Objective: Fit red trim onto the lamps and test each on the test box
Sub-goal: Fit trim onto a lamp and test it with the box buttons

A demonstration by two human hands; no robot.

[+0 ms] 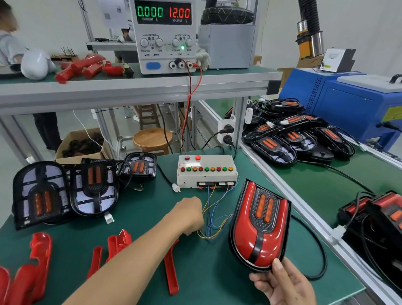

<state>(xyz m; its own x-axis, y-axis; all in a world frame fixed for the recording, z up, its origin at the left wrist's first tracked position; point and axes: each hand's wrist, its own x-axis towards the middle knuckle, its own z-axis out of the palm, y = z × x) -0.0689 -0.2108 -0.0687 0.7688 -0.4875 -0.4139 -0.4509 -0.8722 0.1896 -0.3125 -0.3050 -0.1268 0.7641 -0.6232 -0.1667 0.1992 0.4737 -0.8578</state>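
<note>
- The right hand point(284, 286) holds the black lamp already fitted with glossy red plastic trim point(258, 225) by its rounded near end, thumb on the rim and fingers behind. The lamp is lifted off the green-matted worktop point(206, 273) and tilted with its face toward the camera. Judgement: this keeps the face readable during a test.
- The left hand point(189, 215) reaches to the 12 o'clock direction, fingers curled down onto the bundle of thin coloured wires point(212, 222) that hangs from the front of the white test box with a row of coloured buttons point(206, 172). Whether the fingers pinch a wire or a plug cannot be told; the fingertips are hidden.
- Judgement: the step in hand is connection of the trimmed lamp to the test box. The lamp's black cable point(322, 257) loops off at 3 o'clock.
- The grey bench power supply point(166, 32) on the upper shelf point(124, 85) reads 0.000 current and 12.00 voltage, so no lamp draws power now. Red and black leads point(190, 102) drop from it toward the test box.
- Untrimmed black lamps with orange inserts point(64, 193) lie at 10 o'clock of the left hand, within reach for fitting.
- Loose red trim pieces point(29, 277) lie at 7 o'clock, along the near edge.
- More black lamps point(293, 135) are heaped on the side conveyor at 2 o'clock, and red-trimmed lamps point(389, 216) lie at 3 o'clock, probably finished.
</note>
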